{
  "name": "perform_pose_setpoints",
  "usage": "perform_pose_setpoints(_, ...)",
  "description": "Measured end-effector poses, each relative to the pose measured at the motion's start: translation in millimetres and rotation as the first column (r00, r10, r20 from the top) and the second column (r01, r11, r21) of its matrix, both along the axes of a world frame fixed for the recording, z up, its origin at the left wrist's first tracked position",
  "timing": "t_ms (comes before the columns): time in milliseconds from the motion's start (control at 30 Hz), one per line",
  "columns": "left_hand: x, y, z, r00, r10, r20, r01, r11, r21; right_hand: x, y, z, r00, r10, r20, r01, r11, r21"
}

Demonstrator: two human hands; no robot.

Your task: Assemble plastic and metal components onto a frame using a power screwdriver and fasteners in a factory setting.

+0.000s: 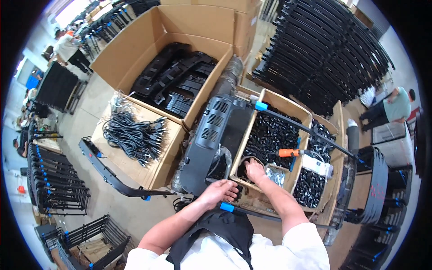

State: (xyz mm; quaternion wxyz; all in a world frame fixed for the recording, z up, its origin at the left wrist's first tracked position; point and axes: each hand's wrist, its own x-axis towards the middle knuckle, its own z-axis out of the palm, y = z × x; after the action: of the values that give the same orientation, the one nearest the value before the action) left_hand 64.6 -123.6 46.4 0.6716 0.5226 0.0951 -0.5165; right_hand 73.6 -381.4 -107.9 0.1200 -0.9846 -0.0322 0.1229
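Note:
My right hand [255, 171] reaches into a small round container [243, 165] at the near left corner of a cardboard parts tray [260, 183]. Its fingers are drawn together, with the tips hidden among dark small parts. My left hand [220, 191] hovers at the near end of a black machine base [211, 128] with vent slots, beside a clear plastic bag [220, 164]. The left fingers are curled; what they hold, if anything, is hidden. A black tubular frame with blue clips [227, 207] surrounds the base and tray.
Black small parts [274, 135] fill the tray, with an orange-handled tool [288, 153] and a bag of metal hardware [275, 175]. Bundled cables [135, 137] lie on a carton to the left. Behind stands an open carton [198, 22] of black plastic covers. Frames are stacked around; people stand farther off.

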Motion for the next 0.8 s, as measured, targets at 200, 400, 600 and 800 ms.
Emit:
perform_pose_setpoints(200,-19,-51,-44,0.999,0.022,-0.047,-0.027,0.996,-0.088,-4,-14,-7,0.994,0.099,-0.050,-0.101,0.994,-0.041)
perform_pose_setpoints(400,-17,-62,-44,0.999,-0.018,-0.028,0.019,1.000,0.012,-3,-16,-23,0.991,0.127,-0.034,-0.128,0.992,-0.018)
perform_pose_setpoints(600,-16,-65,-60,0.999,0.031,-0.028,-0.032,0.999,-0.006,0,-20,-9,0.971,0.193,-0.138,-0.205,0.976,-0.074)
perform_pose_setpoints(800,-18,-74,-63,0.999,0.036,-0.034,-0.035,0.999,0.037,1,-24,-17,0.968,0.186,-0.167,-0.203,0.975,-0.089)
